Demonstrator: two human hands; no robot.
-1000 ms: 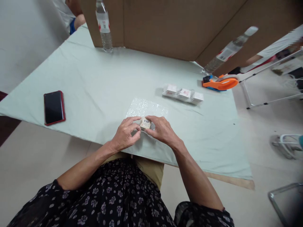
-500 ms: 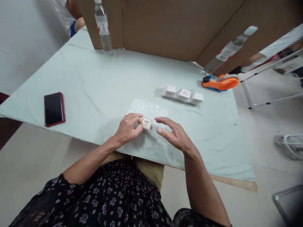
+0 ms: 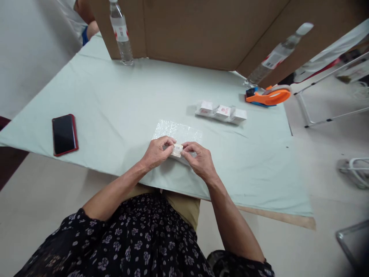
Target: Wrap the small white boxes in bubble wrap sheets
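A small white box with a barcode label (image 3: pixel 177 149) rests on the near edge of a clear bubble-wrap sheet (image 3: pixel 178 131) on the pale green tablecloth (image 3: pixel 129 100). My left hand (image 3: pixel 157 152) pinches the box from its left side. From the right, my right hand (image 3: pixel 200 162) grips the same box with bent fingers. Both hands sit close to the table's front edge.
Three small wrapped boxes (image 3: pixel 220 113) lie in a row further back. An orange tape dispenser (image 3: pixel 268 96) sits at the right rear. A red-cased phone (image 3: pixel 64 134) lies at the left. Two water bottles (image 3: pixel 120 30) (image 3: pixel 273 57) stand before a cardboard screen (image 3: pixel 201 30). Another person's arm (image 3: pixel 86 27) shows top left.
My right hand, lifted off and open half a second ago, has come back onto the small box. My left hand kept its hold throughout.
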